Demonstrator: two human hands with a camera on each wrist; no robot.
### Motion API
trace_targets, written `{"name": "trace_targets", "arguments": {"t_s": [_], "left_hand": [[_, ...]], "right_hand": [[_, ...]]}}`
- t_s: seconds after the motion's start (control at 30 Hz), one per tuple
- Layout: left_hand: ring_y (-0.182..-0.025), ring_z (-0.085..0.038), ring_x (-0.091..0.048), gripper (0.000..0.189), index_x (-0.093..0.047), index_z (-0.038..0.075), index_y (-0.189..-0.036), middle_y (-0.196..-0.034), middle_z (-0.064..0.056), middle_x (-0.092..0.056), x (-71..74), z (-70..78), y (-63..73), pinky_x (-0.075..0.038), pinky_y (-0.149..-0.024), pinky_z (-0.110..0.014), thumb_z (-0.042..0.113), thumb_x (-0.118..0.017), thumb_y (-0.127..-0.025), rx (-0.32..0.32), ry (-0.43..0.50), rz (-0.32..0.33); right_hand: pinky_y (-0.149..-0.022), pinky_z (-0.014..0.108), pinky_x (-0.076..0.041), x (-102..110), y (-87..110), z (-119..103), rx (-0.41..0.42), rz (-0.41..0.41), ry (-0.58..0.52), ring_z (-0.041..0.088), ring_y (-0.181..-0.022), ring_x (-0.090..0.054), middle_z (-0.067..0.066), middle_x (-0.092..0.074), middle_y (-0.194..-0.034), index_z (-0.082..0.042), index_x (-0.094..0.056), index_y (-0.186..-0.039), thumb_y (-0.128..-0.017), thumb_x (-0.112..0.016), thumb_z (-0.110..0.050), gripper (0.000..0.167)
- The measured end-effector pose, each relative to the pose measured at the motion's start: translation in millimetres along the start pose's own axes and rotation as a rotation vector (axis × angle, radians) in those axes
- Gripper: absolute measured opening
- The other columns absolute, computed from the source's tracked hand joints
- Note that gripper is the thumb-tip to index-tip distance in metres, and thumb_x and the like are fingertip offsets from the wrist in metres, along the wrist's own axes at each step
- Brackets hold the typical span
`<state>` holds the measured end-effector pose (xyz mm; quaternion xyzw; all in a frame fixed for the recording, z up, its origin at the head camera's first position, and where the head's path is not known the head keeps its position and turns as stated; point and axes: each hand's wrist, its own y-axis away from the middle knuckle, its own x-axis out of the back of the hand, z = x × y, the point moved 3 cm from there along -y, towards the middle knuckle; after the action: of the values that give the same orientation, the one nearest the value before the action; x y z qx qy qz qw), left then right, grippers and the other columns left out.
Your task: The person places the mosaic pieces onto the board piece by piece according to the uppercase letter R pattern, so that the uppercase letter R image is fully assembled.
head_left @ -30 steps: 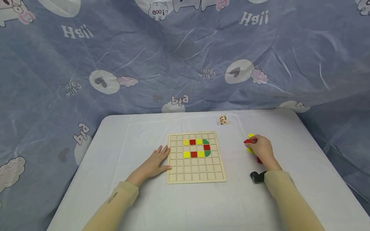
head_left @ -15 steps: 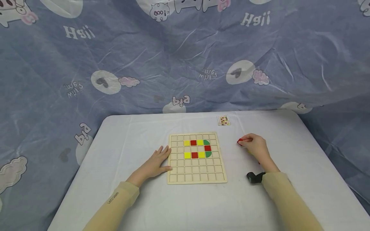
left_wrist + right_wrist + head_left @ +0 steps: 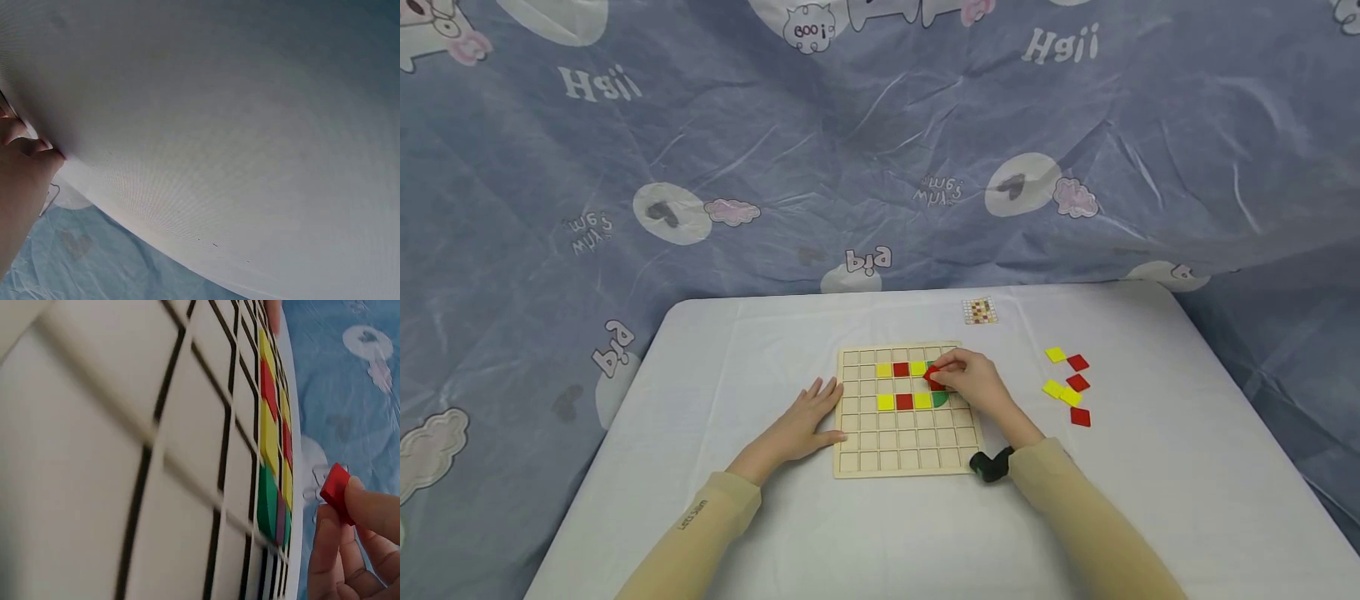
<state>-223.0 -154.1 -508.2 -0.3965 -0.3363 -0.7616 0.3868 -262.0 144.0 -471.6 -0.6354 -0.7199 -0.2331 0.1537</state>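
Note:
My right hand point(image 3: 976, 382) pinches a red square tile point(image 3: 336, 486) between thumb and fingertips, held over the upper right part of a wooden grid board point(image 3: 887, 458). In the board's cells lie yellow tiles point(image 3: 886, 402), red tiles point(image 3: 904, 402) and green rounded tiles point(image 3: 941, 399); the hand partly covers the upper green one. My left hand point(image 3: 805, 421) rests at the board's left edge, fingers spread and straight, fingertips and thumb at the rim. In the left wrist view only part of the left hand point(image 3: 28, 159) shows, at the left edge.
Loose yellow tiles point(image 3: 1056, 355) and red tiles point(image 3: 1080, 417) lie on the white table point(image 3: 1150, 483) right of the board. A small card with a printed grid pattern point(image 3: 980, 311) lies behind it. A black device point(image 3: 991, 465) sits at the right wrist. A patterned blue-grey cloth point(image 3: 880, 167) hangs behind.
My right hand has carried the red tile leftward from the loose tiles to above the board, uncovering the pile. The left hand stays at the board's edge.

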Motion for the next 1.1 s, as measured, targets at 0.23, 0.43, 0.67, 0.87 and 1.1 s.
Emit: {"name": "trace_targets", "arguments": {"t_s": [0.23, 0.43, 0.67, 0.87, 1.1], "left_hand": [[-0.154, -0.033, -0.001, 0.088, -0.019, 0.009, -0.158, -0.166, -0.009, -0.01, 0.5, 0.2, -0.7, -0.008, -0.125, -0.053, 0.048, -0.064, -0.092, 0.004, -0.006, 0.002], [-0.154, -0.034, -0.002, 0.089, -0.02, 0.009, -0.157, -0.166, -0.01, -0.011, 1.4, 0.1, -1.1, -0.009, -0.124, -0.053, 0.046, -0.066, -0.091, 0.004, -0.002, 0.004], [-0.154, -0.033, -0.002, 0.089, -0.02, 0.01, -0.158, -0.166, -0.009, -0.011, -1.3, -0.1, -2.3, -0.009, -0.125, -0.053, 0.047, -0.066, -0.091, 0.005, 0.004, 0.004], [-0.154, -0.033, -0.002, 0.089, -0.02, 0.01, -0.158, -0.166, -0.009, -0.011, -1.0, 0.6, -2.5, -0.008, -0.125, -0.052, 0.047, -0.066, -0.09, 0.006, 0.005, 0.005], [-0.154, -0.033, -0.003, 0.09, -0.021, 0.01, -0.158, -0.166, -0.008, -0.012, -1.0, 0.1, -2.3, -0.009, -0.125, -0.052, 0.047, -0.067, -0.09, 0.014, -0.003, 0.009]], "right_hand": [[-0.074, 0.027, -0.055, -38.0, -10.3, -14.6, 0.051, 0.017, 0.03, 0.015, -0.08, -0.066, 0.006, -0.071, -0.095, -0.009, -0.069, -0.104, -0.086, -0.077, -0.015, 0.021], [-0.071, 0.025, -0.056, -61.9, -15.0, -25.9, 0.129, -0.002, 0.071, 0.012, -0.076, -0.066, 0.006, -0.073, -0.091, -0.009, -0.071, -0.094, -0.085, -0.077, -0.009, 0.01], [-0.067, 0.023, -0.052, -69.1, -13.1, -33.0, 0.196, -0.002, 0.227, 0.012, -0.074, -0.062, 0.005, -0.073, -0.09, -0.009, -0.074, -0.091, -0.086, -0.075, -0.007, 0.006], [-0.071, 0.026, -0.053, -69.2, -12.6, -33.5, 0.228, -0.001, 0.331, 0.017, -0.082, -0.061, 0.007, -0.068, -0.098, -0.006, -0.078, -0.097, -0.086, -0.075, -0.004, 0.012], [-0.084, 0.032, -0.054, -65.6, -9.9, -33.2, 0.229, -0.046, 0.345, 0.02, -0.094, -0.063, 0.007, -0.067, -0.105, -0.006, -0.077, -0.105, -0.087, -0.074, -0.007, 0.018]]}}
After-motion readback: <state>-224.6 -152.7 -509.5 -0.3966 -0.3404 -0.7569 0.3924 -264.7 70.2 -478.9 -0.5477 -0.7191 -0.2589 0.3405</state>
